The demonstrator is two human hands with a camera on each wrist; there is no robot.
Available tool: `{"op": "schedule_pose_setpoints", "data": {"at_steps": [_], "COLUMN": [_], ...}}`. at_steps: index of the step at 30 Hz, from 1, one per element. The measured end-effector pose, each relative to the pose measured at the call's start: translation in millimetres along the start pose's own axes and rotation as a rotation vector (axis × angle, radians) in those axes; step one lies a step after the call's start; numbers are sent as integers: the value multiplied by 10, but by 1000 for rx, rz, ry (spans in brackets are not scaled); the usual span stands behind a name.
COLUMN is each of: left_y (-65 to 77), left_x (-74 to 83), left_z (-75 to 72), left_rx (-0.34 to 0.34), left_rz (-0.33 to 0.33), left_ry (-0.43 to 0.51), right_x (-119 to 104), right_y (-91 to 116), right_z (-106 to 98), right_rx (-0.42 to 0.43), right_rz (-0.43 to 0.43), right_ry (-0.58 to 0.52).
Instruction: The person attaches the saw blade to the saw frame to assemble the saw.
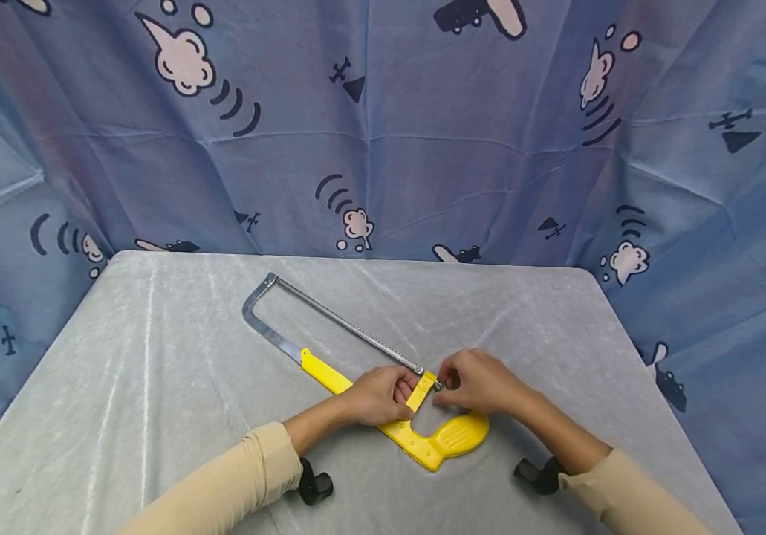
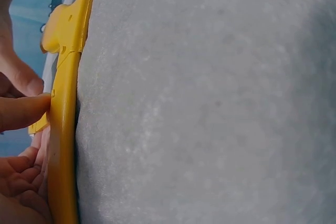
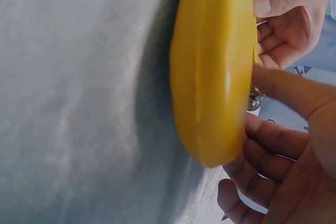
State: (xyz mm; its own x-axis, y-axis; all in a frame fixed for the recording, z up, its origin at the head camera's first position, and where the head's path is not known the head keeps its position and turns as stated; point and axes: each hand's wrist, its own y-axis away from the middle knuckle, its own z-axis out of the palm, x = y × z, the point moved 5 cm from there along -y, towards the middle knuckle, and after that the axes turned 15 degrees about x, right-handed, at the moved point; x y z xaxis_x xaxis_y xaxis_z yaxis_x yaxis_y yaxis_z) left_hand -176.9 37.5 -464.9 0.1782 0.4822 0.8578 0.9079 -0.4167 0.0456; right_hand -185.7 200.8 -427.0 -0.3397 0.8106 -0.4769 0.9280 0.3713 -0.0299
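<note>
A hacksaw [image 1: 324, 373] lies slantwise on the table, its yellow grip [image 1: 468, 432] toward the near right and its grey metal bow [image 1: 258, 323] at the far left. The toothed blade [image 1: 356, 328] runs along its far side. My left hand [image 1: 377, 395] holds the yellow frame by the short post at the blade's near end, thumb on top. At that post's outer side, my right hand [image 1: 483, 380] has thumb and forefinger around a small metal wing nut [image 3: 254, 101]. In the right wrist view, the yellow grip partly covers the nut.
A grey-white cloth covers the table [image 1: 175, 386]. Behind it and along both sides hangs a blue printed curtain [image 1: 409, 178]. Black wrist mounts [image 1: 314, 484] show below both sleeves.
</note>
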Motion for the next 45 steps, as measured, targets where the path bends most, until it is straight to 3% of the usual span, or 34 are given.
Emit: {"op": "schedule_pose_setpoints", "data": {"at_steps": [6, 20, 31, 37, 45], "left_y": [-4, -1, -8, -12, -9], "left_x": [-14, 3, -10, -21, -29], "left_z": [14, 12, 9, 9, 18], "left_rx": [-7, -18, -12, -10, -5], "left_rz": [-18, -13, -10, -9, -13], "left_ry": [9, 20, 12, 9, 8], "right_x": [4, 169, 172, 155, 98], "right_y": [2, -54, -86, -80, -23], "right_z": [28, 57, 99, 112, 40], "right_rx": [-12, -181, -236, -208, -59], "right_rz": [-18, -21, -19, -18, -5], "right_ry": [-63, -317, -347, -320, -179]}}
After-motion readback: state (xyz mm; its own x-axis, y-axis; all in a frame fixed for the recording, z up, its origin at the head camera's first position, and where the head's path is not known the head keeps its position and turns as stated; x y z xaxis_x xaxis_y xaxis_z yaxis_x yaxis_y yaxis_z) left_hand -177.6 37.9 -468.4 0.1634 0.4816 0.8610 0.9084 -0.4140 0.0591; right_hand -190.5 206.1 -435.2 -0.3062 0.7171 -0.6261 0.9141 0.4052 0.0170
